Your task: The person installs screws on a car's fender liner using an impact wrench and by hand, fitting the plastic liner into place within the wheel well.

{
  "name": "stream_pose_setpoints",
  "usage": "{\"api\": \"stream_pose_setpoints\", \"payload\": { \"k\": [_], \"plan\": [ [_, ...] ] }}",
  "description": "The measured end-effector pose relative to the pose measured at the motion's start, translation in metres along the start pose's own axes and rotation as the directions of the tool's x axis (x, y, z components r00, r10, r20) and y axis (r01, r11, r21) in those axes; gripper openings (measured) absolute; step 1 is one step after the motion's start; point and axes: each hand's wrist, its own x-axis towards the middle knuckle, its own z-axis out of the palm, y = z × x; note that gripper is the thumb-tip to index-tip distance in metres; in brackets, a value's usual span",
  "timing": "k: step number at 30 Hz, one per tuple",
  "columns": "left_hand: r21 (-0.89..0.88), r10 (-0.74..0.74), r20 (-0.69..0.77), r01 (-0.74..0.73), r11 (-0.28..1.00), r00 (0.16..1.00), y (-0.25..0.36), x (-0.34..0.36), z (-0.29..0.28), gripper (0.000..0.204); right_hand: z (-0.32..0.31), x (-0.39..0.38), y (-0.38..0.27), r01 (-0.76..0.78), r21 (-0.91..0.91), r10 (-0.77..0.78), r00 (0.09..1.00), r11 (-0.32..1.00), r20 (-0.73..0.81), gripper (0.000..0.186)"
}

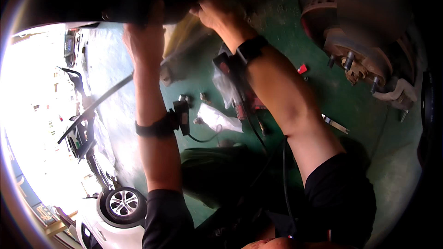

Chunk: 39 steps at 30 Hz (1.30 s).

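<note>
Both my arms reach up to a large dark part (110, 0) at the top of the head view, whose shape is lost in shadow. My left hand (145, 41) is raised against its lower edge, and its fingers vanish into the dark. Beside it, my right hand (216, 10) has its fingers bent inward at the part's right end; what they grip is too dark to make out. A black strap with a small device (181, 116) circles my left wrist, and another strap (251, 50) circles my right. Behind my left forearm passes a long thin bar (99, 103).
To the right hangs a brake disc (318, 16) with a hub and protruding wheel studs (349, 60). On the green floor lie clear plastic bags (219, 117), a red-and-black object (242, 109), small metal parts (184, 98) and a slim tool (335, 123). A white car (108, 230) stands lower left.
</note>
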Motion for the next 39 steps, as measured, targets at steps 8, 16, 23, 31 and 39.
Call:
{"api": "stream_pose_setpoints", "payload": {
  "k": [8,16,23,31,39],
  "plan": [
    [-0.066,-0.077,-0.017,0.075,0.995,0.997,-0.016,0.002,-0.008,0.044,0.048,0.008,0.004,-0.155,-0.823,-0.241,0.97,-0.547,-0.022,0.016],
    [0.206,0.113,-0.051,-0.1,0.973,0.992,-0.021,0.004,-0.001,0.037,0.043,0.025,0.012,-0.149,-0.763,-0.294,0.954,-0.629,0.056,0.018],
    [0.201,0.116,-0.098,-0.095,0.975,0.988,-0.033,0.002,-0.003,0.028,0.063,0.017,0.0,-0.211,-0.918,-0.188,0.97,-0.336,-0.154,0.027],
    [0.25,0.201,-0.062,-0.179,0.951,0.978,-0.031,0.002,-0.005,0.033,0.029,0.019,0.016,-0.052,-0.984,-0.411,0.912,-0.172,0.024,0.032],
    [0.237,0.142,-0.134,-0.107,0.966,0.981,-0.043,0.008,-0.001,0.038,0.03,0.005,-0.004,-0.011,-1.0,-0.207,0.978,-0.022,-0.007,0.046]
  ]
}}
